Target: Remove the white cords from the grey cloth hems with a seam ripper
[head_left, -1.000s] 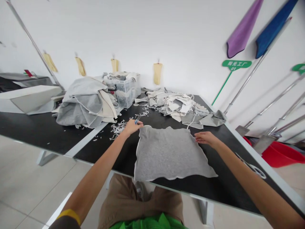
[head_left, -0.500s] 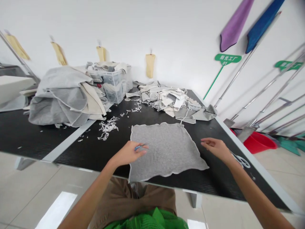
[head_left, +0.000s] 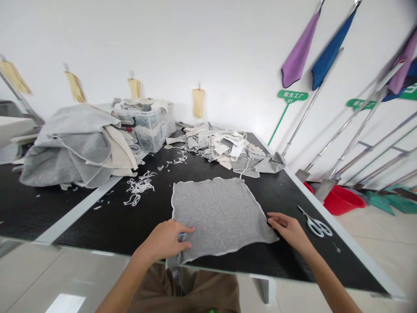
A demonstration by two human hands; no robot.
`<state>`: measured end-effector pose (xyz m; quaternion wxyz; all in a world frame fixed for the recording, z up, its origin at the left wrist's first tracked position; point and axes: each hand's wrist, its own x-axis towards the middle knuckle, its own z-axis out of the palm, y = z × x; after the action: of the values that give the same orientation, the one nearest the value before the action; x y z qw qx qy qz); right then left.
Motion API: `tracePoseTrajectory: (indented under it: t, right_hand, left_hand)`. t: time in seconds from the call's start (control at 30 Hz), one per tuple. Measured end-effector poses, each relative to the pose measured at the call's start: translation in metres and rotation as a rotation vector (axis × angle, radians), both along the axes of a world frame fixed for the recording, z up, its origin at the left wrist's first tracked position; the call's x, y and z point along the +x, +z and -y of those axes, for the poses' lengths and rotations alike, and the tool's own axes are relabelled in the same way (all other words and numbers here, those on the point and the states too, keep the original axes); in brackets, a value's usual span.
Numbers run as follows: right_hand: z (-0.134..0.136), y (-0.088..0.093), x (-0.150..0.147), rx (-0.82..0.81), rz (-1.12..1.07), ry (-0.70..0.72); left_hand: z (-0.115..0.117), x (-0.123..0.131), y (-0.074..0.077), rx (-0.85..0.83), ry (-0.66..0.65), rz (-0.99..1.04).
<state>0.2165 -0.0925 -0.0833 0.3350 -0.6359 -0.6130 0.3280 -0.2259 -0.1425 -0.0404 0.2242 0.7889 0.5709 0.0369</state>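
Note:
A grey cloth with a wavy white stitched edge lies flat on the black table in front of me. My left hand rests on its left edge, thumb and index finger apart. Tucked in that hand is a small blue tool, perhaps thread snips, mostly hidden by the fingers. At the cloth's right edge, my right hand has its fingertips touching or just beside the hem, with a gap between thumb and fingers. A white thread trails from the cloth's far right corner. White-handled scissors lie right of my right hand.
Thread scraps lie to the left on the table. Behind are a heap of cloth pieces, a large grey cloth pile and a clear plastic bin. A red bucket and poles stand off the right edge.
My left hand has come down onto the cloth's left edge, and my right hand has moved in to its right edge. The view has shifted, showing the scissors fully.

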Motion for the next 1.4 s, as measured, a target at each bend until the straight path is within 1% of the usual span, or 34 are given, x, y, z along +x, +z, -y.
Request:
tracePoseTrajectory:
  t: [0.13, 0.27, 0.37, 0.47, 0.63, 0.73, 0.87, 0.97, 1.07, 1.2, 1.4]
  right_hand:
    - [-0.028, -0.001, -0.01, 0.086, 0.091, -0.054]
    - [-0.068, 0.005, -0.026, 0.159, 0.245, -0.108]
    - [-0.102, 0.004, -0.037, 0.128, 0.304, -0.145]
    - [-0.129, -0.001, -0.048, 0.095, 0.312, -0.154]
    - [-0.156, -0.006, -0.067, 0.072, 0.267, -0.079]
    - [-0.163, -0.011, -0.08, 0.079, 0.236, -0.069]
    - [-0.163, -0.024, -0.09, 0.133, 0.169, -0.119]
    - [-0.158, -0.034, -0.088, 0.174, 0.07, -0.137]
    - [-0.152, -0.039, -0.082, 0.205, -0.059, -0.114]
    - [-0.146, -0.037, -0.078, 0.193, -0.238, -0.06]
    - [-0.139, -0.021, -0.084, 0.098, -0.443, 0.042]
  left_hand:
    - [-0.001, -0.015, 0.002, -0.038, -0.019, -0.005]
    - [0.002, -0.028, 0.003, -0.066, -0.015, -0.044]
    - [0.008, -0.037, 0.004, -0.092, 0.0, -0.073]
    - [0.015, -0.044, 0.007, -0.122, 0.016, -0.075]
    - [0.023, -0.047, 0.017, -0.151, 0.037, -0.082]
    - [0.024, -0.048, 0.019, -0.17, 0.031, -0.076]
    - [0.025, -0.054, 0.014, -0.15, 0.058, -0.02]
    - [0.026, -0.058, 0.007, -0.126, 0.073, 0.034]
    - [0.027, -0.061, 0.001, -0.129, 0.085, 0.07]
    - [0.028, -0.062, -0.002, -0.138, 0.088, 0.096]
    - [0.027, -0.063, -0.007, -0.159, 0.091, 0.137]
